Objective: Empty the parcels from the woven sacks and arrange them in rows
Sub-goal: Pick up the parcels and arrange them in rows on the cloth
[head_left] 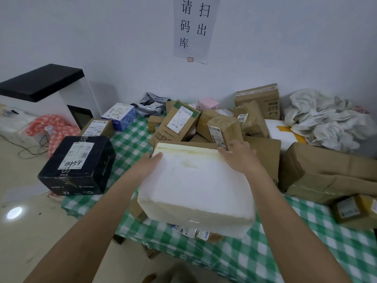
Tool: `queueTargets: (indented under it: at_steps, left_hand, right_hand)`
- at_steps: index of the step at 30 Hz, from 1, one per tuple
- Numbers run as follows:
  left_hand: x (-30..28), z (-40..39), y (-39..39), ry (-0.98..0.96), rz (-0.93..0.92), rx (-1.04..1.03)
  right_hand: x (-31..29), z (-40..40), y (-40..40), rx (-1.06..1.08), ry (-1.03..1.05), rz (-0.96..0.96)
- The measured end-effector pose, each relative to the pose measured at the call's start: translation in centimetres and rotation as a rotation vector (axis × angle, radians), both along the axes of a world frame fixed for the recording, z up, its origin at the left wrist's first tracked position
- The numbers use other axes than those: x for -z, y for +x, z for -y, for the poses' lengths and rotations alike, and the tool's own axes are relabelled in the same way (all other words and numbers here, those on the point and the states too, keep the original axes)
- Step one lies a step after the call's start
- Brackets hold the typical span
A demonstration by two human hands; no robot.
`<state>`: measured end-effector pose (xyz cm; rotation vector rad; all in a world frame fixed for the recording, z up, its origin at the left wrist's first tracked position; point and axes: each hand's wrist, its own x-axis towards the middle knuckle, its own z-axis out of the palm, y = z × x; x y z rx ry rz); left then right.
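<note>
Above the checked cloth (285, 252), one foam box (195, 186) (two hands, left hand (152, 162) and right hand (240, 158), fingers gripping).

A pale wall (102, 37) stands ahead of me, with a paper sign (194, 27) of black characters stuck high on it. At my left a white cabinet (40, 103) with a black top stands against it, and black cables (24, 148) trail over the glossy beige floor (26, 231), where a round spot of light (13, 213) is reflected. A green-and-white checked cloth (285, 242) lies spread over the floor before me.
</note>
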<state>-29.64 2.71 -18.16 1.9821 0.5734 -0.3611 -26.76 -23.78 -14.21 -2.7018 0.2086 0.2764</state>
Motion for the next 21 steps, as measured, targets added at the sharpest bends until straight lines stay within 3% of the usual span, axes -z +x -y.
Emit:
queueTargets:
  at_steps: [5, 13, 21]
  left_hand:
    - [0.6, -0.2, 0.3, -0.023, -0.006, -0.01]
    - [0.3, 0.3, 0.2, 0.036, -0.005, -0.017]
    - [-4.7, -1.1, 3.0, 0.086, 0.166, -0.109]
  right_hand:
    - [-0.1, 1.0, -0.6, 0.041, 0.176, -0.016]
    - [-0.6, 0.5, -1.4, 0.024, 0.129, 0.079]
    - [-4.6, -1.2, 1.7, 0.019, 0.286, 0.359]
